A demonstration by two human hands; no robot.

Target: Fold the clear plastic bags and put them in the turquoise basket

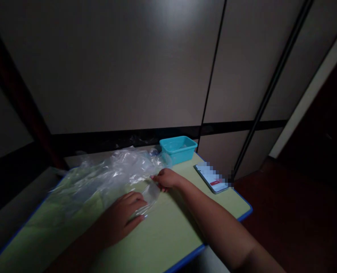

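Note:
Crumpled clear plastic bags [119, 167] are spread over the left and back of a small table. My right hand [167, 179] reaches across from the right, thumb and fingers pinched together on the near right edge of the plastic. My left hand [123, 214] lies palm down by the front edge of the same plastic. Its fingers are bent a little and the thumb stands apart from them, with some film in the gap. The palm side of the left hand is hidden.
A turquoise plastic basket [179, 151] stands at the back of the pale green, blue-edged table [157, 239]. A phone [213, 180] with a lit screen lies near the right edge. Grey cabinet panels [128, 76] rise close behind. Dark floor [293, 212] lies to the right.

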